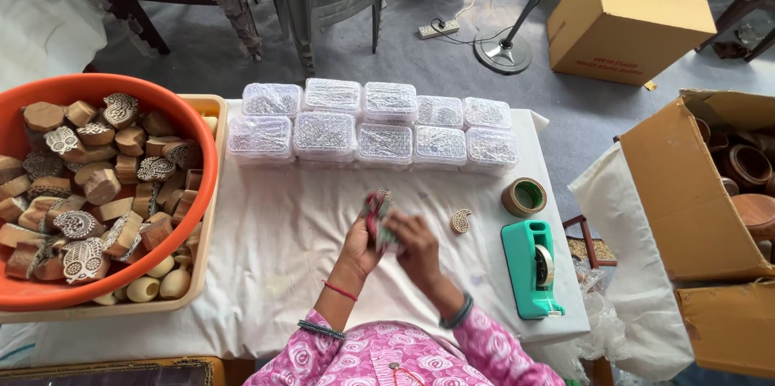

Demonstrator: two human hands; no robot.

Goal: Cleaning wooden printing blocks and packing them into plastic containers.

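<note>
White cloth is covering the bench (pixel 266 273), and the person in pink patterned sleeves is standing at its near edge. Both hands are meeting over the middle of the cloth. The left hand (pixel 361 242) is closing its fingers around a small wrapped block (pixel 378 216), holding it upright at its left side. The right hand (pixel 417 247) is gripping the same block from the right, its fingers curling over the lower part. The block is showing red and green on its wrapping, but it is too blurred for more detail.

Just beside the right hand, a small carved wooden stamp (pixel 461 220) is lying flat on the cloth. Further right, a roll of brown tape (pixel 524 196) is sitting near a green tape dispenser (pixel 532 266). Behind the hands, clear plastic boxes (pixel 367 129) are standing in two rows along the far edge. At the left, an orange basin (pixel 153 99) is holding many carved wooden blocks. Open cardboard boxes (pixel 682 192) are standing on the floor at the right.
</note>
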